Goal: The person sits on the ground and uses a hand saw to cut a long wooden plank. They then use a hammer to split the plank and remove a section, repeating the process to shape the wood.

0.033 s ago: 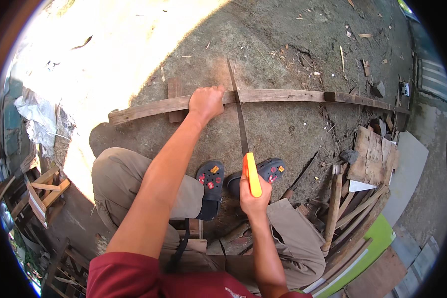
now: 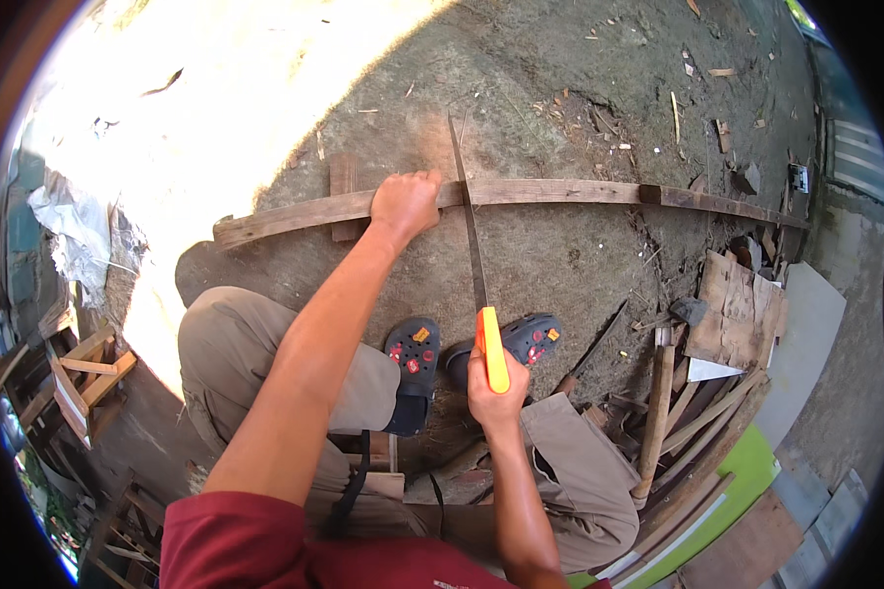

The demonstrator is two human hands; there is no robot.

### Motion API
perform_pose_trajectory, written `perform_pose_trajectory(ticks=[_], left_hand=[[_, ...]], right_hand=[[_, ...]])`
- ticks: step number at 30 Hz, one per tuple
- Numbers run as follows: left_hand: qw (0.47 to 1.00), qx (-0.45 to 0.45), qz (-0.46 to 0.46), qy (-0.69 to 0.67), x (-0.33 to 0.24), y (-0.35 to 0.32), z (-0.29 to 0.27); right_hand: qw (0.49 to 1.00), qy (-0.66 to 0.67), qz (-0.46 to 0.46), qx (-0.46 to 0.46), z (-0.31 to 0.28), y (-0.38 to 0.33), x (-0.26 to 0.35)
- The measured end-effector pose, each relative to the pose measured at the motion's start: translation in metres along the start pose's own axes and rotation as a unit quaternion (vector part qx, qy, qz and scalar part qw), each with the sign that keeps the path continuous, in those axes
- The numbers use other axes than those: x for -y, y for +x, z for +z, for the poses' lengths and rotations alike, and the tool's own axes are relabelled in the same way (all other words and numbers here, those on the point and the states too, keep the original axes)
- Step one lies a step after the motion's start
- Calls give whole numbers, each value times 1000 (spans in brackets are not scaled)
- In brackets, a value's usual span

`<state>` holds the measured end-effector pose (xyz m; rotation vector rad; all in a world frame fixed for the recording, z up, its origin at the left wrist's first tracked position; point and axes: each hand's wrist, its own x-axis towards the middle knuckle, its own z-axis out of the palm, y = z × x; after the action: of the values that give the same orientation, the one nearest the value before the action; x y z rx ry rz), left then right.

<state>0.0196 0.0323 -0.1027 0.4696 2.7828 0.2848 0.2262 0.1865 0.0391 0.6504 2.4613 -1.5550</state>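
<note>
A long, narrow wooden plank (image 2: 560,190) lies crosswise in front of my feet. My left hand (image 2: 406,208) is closed over it left of the middle, with the arm stretched out. In my right hand (image 2: 499,393) is the yellow-orange handle of a handsaw (image 2: 477,257). Its long thin blade points away from me and crosses the plank just right of my left hand. Sawdust tints the ground reddish beyond the crossing. Under the plank, near my left hand, sits a short wood block (image 2: 344,177). How deep the blade sits in the wood cannot be made out.
Scrap wood (image 2: 670,422), a green panel (image 2: 746,471) and a pale sheet (image 2: 805,344) are piled at the right. A long dark blade with a handle (image 2: 596,348) lies beside my right shoe (image 2: 530,344). Wooden frames (image 2: 93,378) and plastic sheeting (image 2: 74,231) stand left.
My right hand and the saw handle have shifted very slightly nearer to me and left. My left hand stays on the plank.
</note>
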Motion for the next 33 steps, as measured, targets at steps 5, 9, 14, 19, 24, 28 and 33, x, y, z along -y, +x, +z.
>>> perform_pose_trajectory(ticks=[5,9,14,19,24,28,33], left_hand=[[999,-45,6,-14,7,-3,2],[998,-54,12,-12,8,-1,12],[999,-38,14,-12,-2,-1,8],[1000,-23,2,-3,3,-7,7],[999,26,-19,-11,2,-4,-9],[1000,9,-11,4,4,-9,-5],[982,-163,75,52,-15,-61,-1]], right_hand=[[1000,12,22,-13,-1,-6,29],[1000,6,-15,9,-11,-1,-6],[998,55,-13,14,23,-11,-115],[999,25,40,-6,-14,-12,10],[992,64,88,-65,-70,-94,129],[981,106,61,-154,-115,-180,104],[925,221,-39,-306,-120,-238,105]])
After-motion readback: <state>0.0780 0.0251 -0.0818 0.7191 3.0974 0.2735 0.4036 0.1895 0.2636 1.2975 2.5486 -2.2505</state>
